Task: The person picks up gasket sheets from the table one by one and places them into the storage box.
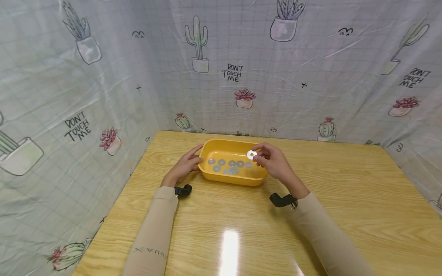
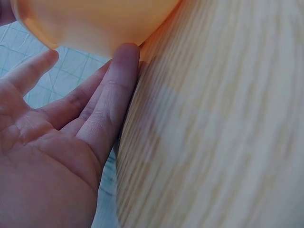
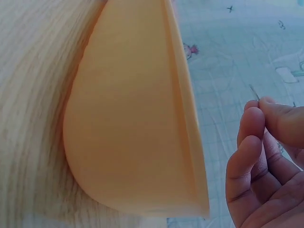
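My right hand [image 1: 275,162] pinches a flat metal washer [image 1: 249,154] between thumb and fingertips, above the right end of a yellow plastic tub [image 1: 229,179]. In the right wrist view this washer [image 3: 254,91] shows edge-on as a thin sliver. Several more grey washers [image 1: 216,168] lie flat on the tub's floor, some overlapping. At the tub's left end is my left hand [image 1: 183,167], its fairly straight fingers touching the wall and rim. The left wrist view shows fingertips [image 2: 126,53] against the outside of the tub [image 2: 95,28].
The tub stands on a wood-grain table [image 1: 207,218] towards its back edge. A pale curtain [image 1: 221,103] printed with cacti hangs behind and along the sides. Each wrist wears a black camera mount, the right one [image 1: 281,200] just in front of the tub.
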A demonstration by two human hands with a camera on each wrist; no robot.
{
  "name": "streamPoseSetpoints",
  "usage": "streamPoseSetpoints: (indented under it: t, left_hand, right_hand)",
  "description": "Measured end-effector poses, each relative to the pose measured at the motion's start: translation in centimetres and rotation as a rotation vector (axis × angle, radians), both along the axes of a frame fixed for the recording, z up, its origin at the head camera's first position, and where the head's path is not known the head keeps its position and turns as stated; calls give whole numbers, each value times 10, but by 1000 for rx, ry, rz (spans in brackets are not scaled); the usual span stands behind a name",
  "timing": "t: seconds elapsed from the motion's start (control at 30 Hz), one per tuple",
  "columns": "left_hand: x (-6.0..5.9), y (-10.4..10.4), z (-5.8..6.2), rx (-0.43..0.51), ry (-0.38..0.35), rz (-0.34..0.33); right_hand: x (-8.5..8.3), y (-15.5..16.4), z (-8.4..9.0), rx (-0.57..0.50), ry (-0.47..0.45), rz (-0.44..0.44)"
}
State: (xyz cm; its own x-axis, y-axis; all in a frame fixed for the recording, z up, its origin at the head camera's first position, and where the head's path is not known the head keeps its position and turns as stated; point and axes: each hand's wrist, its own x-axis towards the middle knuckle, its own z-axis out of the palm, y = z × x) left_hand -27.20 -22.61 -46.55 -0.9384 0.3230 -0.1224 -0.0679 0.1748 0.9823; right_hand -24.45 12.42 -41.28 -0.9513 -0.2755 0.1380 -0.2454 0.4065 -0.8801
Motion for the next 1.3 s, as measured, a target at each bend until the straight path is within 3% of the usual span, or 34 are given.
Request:
streamPoseSetpoints:
  t: [0.4,0.67,0.93,1.3]
  left_hand:
    - [-1,-1,-4,8,-13,6]
    - [-1,0,0,14,-3,-5]
    - [-2,0,-1,14,-2,-5]
    - [-2,0,-2,10,-11,17]
  right_hand:
    - [-23,-13,2,99,-29,85]
    - [-34,-15,1,259,-19,256]
    - [-43,-20,-5,384,6,360]
    - [-43,-29,-10,582,40,373]
